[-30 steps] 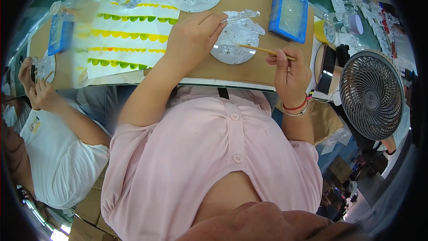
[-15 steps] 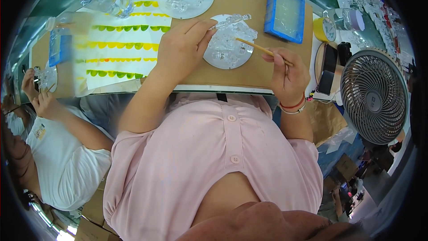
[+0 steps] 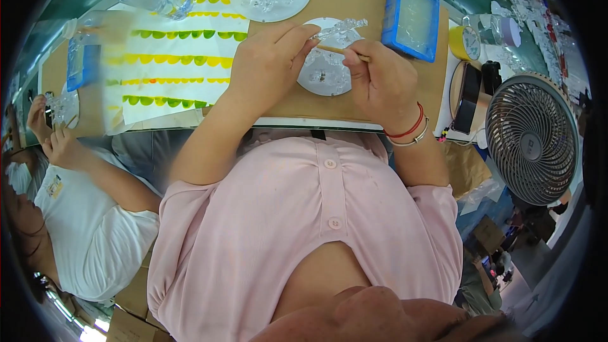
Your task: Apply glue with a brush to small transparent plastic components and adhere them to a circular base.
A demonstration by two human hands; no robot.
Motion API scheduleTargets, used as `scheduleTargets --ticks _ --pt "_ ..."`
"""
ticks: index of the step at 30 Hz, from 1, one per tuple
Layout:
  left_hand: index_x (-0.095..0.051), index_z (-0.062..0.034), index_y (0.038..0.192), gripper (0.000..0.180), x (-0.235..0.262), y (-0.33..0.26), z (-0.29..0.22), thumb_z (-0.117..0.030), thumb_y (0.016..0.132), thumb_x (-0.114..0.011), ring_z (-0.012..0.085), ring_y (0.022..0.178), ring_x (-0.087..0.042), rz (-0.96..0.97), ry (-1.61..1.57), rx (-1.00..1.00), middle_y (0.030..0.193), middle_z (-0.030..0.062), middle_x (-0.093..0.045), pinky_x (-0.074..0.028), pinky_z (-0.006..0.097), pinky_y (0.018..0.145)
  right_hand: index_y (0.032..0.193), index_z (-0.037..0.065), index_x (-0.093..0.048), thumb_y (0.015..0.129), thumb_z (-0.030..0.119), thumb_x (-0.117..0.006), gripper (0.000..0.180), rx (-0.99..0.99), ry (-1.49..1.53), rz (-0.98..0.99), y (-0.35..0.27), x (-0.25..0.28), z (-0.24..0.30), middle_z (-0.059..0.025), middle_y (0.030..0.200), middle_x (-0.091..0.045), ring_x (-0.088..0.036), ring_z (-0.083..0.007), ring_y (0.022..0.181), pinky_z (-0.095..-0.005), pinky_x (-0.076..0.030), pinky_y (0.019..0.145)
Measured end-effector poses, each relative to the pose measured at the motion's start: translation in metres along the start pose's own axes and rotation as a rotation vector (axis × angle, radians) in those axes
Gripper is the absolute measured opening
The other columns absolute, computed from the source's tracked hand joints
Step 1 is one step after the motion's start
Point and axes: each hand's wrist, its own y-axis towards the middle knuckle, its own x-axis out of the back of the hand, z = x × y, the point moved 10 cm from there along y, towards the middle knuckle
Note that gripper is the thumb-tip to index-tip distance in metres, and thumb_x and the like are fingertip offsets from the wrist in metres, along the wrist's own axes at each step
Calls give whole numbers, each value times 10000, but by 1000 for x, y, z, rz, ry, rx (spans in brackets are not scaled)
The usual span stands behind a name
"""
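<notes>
Nearest, a pink blouse (image 3: 272, 215) covers the wearer's chest. Beyond it, the right hand (image 3: 385, 82) pinches a slim wooden stick (image 3: 328, 49), its tip near the left fingertips. The left hand (image 3: 266, 63) holds a clear, knobbly piece (image 3: 348, 26) between thumb and fingers, over a round white plate (image 3: 316, 90) of clear parts on brown cardboard (image 3: 285, 106). Farther off are a blue-rimmed tray (image 3: 391, 16), right, and another loaded plate (image 3: 271, 16).

The one view, a wide fisheye on the head, looks steeply down past the wearer's pink blouse (image 3: 272, 215), large and very near, toward the counter (image 3: 297, 123), whose front edge crosses above mid-picture. The left hand (image 3: 263, 63) and right hand (image 3: 389, 82) lie farther off; a co-worker (image 3: 95, 215) and a round fan (image 3: 532, 142) flank the dark, curved rim.
</notes>
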Motion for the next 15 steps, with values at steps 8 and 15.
scheduleTargets --ticks 8,15 --pt "-645 -104 954 169 2 0 -5 -113 791 -689 232 662 -610 -38 25 -39 788 52 -641 -484 327 562 876 38 -589 818 44 -650 84 54 -78 179 -6 -8 26 -91 762 -623 -597 -251 598 -321 -465 526" --pt "-653 -93 930 128 3 2 -2 -108 806 -678 235 665 -613 5 3 -1 799 55 -646 -483 324 563 912 6 -571 879 59 -584 64 -58 82 8 -38 27 5 -122 812 -665 -637 -235 615 -315 -507 557"
